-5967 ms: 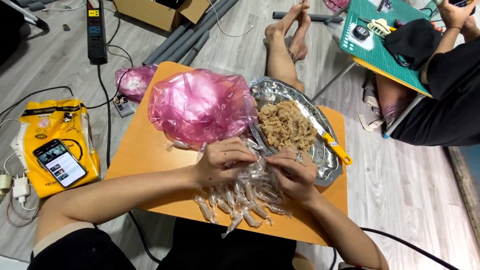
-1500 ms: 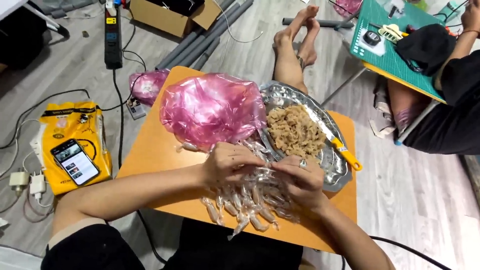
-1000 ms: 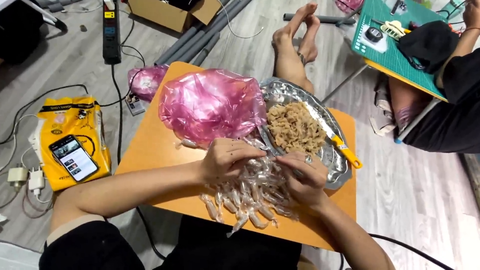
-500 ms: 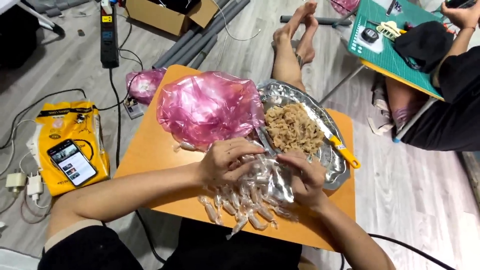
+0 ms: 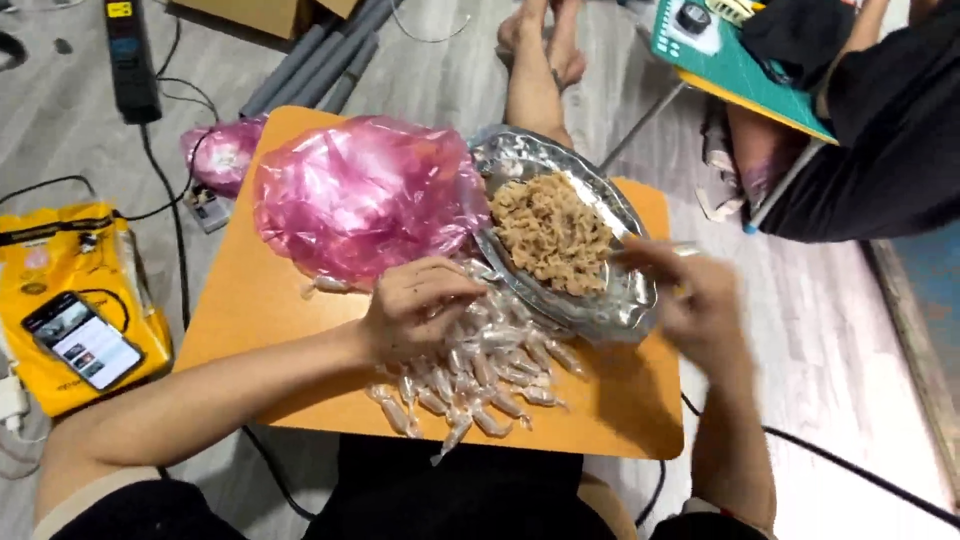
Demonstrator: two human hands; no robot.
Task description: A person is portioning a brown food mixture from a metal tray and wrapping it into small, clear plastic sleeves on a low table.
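While both forearms reach in from the bottom of the frame, the scene breaks down as follows.

Foil tray (image 5: pixel 625 300): silver, crinkled, oval, right of centre on the table; it holds a heap of beige unwrapped pieces (image 5: pixel 552 232), clumped and crumbly-looking.

Pink plastic bag (image 5: pixel 362 192): translucent, puffed up, upper centre of the table, its edge touching the tray's left rim; contents cannot be made out.

Wrapped candies (image 5: pixel 480 375): a loose pile of small pale sweets in clear twisted wrappers, lower centre of the table, just below the tray and bag; some lie scattered toward the near edge.

Left hand (image 5: pixel 415 305): palm down with fingers curled, resting on the top of the candy pile; whether it grips one cannot be told.

Right hand (image 5: pixel 695 300): blurred, raised over the tray's right rim, fingers drawn together toward the tray; what it pinches, if anything, cannot be told.

Orange table (image 5: pixel 265 300): small, square, rounded corners, centre of the frame.

Yellow pouch (image 5: pixel 45 260): on the floor at far left, a smartphone (image 5: pixel 82 340) lying on it.

Another person's dark sleeve (image 5: pixel 880 130): upper right, beside a green cutting mat (image 5: pixel 715 55).
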